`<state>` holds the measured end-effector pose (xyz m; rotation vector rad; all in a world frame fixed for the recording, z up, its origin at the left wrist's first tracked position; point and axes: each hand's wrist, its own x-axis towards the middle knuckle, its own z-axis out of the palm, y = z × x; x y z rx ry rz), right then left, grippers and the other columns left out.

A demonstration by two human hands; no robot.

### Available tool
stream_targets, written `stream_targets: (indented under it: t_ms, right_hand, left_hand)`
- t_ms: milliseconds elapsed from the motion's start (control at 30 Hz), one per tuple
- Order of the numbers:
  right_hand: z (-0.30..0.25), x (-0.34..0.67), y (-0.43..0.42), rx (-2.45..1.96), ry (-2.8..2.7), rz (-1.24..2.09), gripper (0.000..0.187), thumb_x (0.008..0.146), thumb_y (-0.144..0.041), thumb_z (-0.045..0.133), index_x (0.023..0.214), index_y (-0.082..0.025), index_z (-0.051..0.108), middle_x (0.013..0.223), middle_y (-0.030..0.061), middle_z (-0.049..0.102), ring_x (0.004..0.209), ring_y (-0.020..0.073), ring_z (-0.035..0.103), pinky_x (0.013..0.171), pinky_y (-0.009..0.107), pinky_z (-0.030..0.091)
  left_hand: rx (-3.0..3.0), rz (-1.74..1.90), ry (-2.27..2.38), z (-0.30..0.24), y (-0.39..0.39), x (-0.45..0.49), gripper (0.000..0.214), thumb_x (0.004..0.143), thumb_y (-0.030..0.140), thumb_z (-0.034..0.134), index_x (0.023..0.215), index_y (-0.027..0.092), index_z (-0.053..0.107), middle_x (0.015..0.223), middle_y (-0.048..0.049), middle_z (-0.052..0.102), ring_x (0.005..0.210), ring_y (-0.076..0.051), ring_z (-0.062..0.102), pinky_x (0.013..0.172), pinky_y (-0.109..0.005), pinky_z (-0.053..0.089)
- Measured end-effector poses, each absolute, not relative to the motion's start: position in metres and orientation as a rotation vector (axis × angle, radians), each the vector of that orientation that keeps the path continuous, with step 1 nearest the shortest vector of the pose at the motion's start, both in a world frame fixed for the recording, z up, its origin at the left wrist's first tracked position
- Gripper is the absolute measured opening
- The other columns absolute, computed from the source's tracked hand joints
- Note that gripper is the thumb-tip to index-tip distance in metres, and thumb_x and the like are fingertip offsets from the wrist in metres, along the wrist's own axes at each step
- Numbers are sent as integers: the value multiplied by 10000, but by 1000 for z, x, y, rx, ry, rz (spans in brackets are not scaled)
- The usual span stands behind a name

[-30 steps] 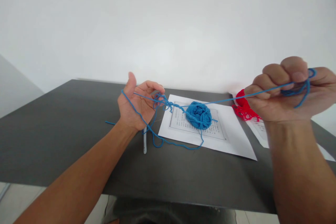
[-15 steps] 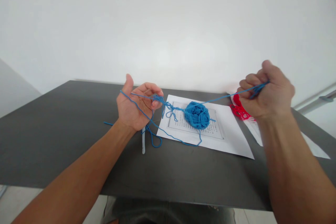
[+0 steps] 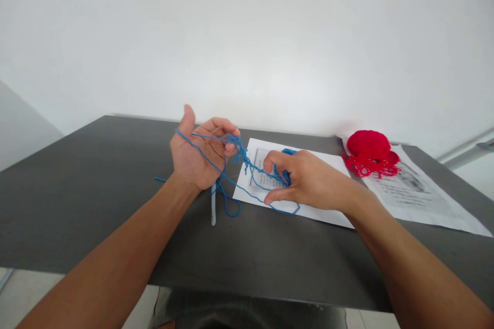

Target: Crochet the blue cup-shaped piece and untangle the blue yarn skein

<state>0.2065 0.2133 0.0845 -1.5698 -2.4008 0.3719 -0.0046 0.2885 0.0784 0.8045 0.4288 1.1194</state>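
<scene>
My left hand is raised palm up over the dark table, fingers curled, with blue yarn wound across the palm and pinched at the fingertips. A knotted strand runs right from it to my right hand, which rests over the blue yarn ball on a printed paper sheet, fingers closed round the ball. Loose blue loops lie on the table below. A pale crochet hook lies under my left wrist.
A red yarn ball with a red crocheted piece sits on a second printed sheet at the right. A white wall rises behind the table. The table's front edge runs along the bottom.
My right hand has come down from the raised position at the right, where it pulled a strand taut, and now lies on the blue ball. The left hand stays in place.
</scene>
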Motion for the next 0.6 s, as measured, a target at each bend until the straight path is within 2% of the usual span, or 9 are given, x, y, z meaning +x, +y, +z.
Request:
stream_targets:
  t_ms: [100, 200, 333, 400, 467, 533, 600]
  right_hand:
    - [87, 200, 210, -1547, -2510, 385, 192, 911, -417, 765, 928, -226, 772, 626, -22, 596, 562, 124, 464, 604, 271, 268]
    - [79, 191, 213, -1638, -2490, 327, 217, 991, -328, 641, 925, -209, 810, 673, 48, 667, 622, 172, 555, 638, 298, 299]
    - [58, 181, 223, -1796, -2279, 268, 317, 947, -418, 689, 1020, -132, 806, 699, 118, 688, 729, 268, 633, 655, 325, 336]
    - [50, 177, 228, -1788, -2205, 335, 294, 937, -409, 704, 991, -139, 806, 686, 93, 681, 707, 241, 619, 656, 320, 353]
    - [48, 178, 231, -1714, -2169, 472, 222, 940, -351, 699, 886, -162, 803, 655, 42, 657, 640, 174, 568, 634, 296, 359]
    - [53, 184, 230, -1605, -2148, 641, 245, 945, -347, 684, 807, -172, 784, 650, 8, 645, 590, 126, 515, 593, 269, 365]
    - [64, 197, 226, -1503, -2110, 777, 325, 947, -440, 669, 795, -169, 763, 661, -2, 642, 563, 107, 486, 543, 249, 369]
  left_hand:
    - [790, 1139, 439, 80, 288, -4, 911, 1036, 664, 83, 631, 118, 688, 685, -133, 683, 460, -132, 575, 467, -252, 514]
    - [777, 1138, 452, 80, 288, -4, 909, 1034, 670, 93, 616, 126, 689, 687, -130, 680, 471, -136, 579, 470, -257, 517]
    - [783, 1145, 437, 78, 287, -3, 918, 1033, 669, 86, 616, 121, 693, 698, -133, 679, 478, -132, 566, 483, -260, 513]
    - [782, 1145, 427, 78, 287, -3, 899, 1037, 663, 104, 623, 124, 691, 702, -134, 678, 483, -133, 563, 487, -261, 509]
    - [785, 1143, 430, 78, 287, -3, 887, 1039, 659, 115, 630, 124, 692, 703, -135, 675, 484, -134, 563, 487, -262, 507]
    - [788, 1146, 438, 78, 288, -3, 887, 1038, 661, 119, 629, 124, 694, 699, -133, 671, 480, -134, 561, 482, -261, 505]
    - [792, 1150, 443, 78, 289, -4, 894, 1037, 665, 117, 624, 124, 697, 695, -130, 667, 477, -132, 557, 476, -257, 503]
